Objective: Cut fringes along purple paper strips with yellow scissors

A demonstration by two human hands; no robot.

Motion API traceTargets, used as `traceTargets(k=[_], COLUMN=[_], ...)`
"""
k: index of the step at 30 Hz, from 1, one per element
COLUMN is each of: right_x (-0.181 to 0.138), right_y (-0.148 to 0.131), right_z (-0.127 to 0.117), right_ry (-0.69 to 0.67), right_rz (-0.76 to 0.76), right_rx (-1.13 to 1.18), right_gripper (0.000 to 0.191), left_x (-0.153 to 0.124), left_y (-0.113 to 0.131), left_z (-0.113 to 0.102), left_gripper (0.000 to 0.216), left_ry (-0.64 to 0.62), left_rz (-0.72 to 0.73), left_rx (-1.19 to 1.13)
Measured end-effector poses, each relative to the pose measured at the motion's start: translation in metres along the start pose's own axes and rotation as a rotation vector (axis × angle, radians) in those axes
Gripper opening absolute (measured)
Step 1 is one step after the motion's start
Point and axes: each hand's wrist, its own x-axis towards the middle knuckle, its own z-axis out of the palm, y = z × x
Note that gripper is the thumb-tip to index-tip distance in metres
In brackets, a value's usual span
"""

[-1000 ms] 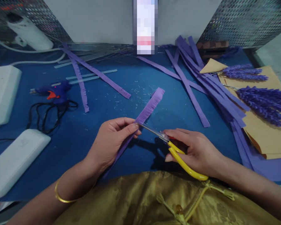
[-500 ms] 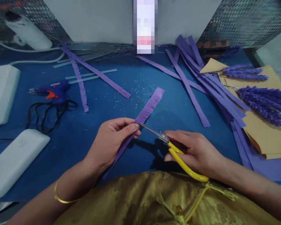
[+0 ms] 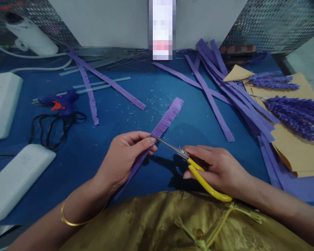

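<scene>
In the head view, the left hand [image 3: 132, 153] pinches a fringed purple strip [image 3: 166, 119] between thumb and fingers above the blue tabletop [image 3: 115, 125]. The right hand [image 3: 219, 167] grips yellow-handled scissors [image 3: 208, 186], their tips at the strip beside the left thumb; whether the blades touch it is hard to tell. A glue gun [image 3: 66, 101] lies left, purple flower sprigs [image 3: 294, 116] right.

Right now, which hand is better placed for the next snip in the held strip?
Right hand, likely: it grips the scissors, which reach the strip. Left hand is occupied pinching that strip.
</scene>
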Motion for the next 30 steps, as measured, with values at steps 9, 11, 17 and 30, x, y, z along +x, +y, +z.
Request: traceTargets(k=[9,11,17,30], right_x=[0.0015,0.0014,0.0009,0.0055], right_y=[-0.0011,-0.0006,0.0016,0.0002], right_z=[0.0010,0.0009,0.0009,0.0008], right_ry=[0.005,0.013,0.026,-0.049], right_rz=[0.000,-0.017,-0.022,0.084], right_rx=[-0.016,-0.024,-0.016,0.198], right_gripper=[0.057,0.057,0.056,0.041], left_x=[0.0001,0.0003,-0.0016,0.0026], left_y=[-0.0021,-0.0031,-0.0025,-0.0018], left_z=[0.0003,-0.0004,-0.0011,-0.0019], left_gripper=[0.006,0.007,0.007,0.011], left_ry=[-0.027,-0.034,-0.035,-0.100], left_rz=[-0.004,-0.007,0.008,-0.055], left_rx=[0.005,0.006,0.016,-0.054])
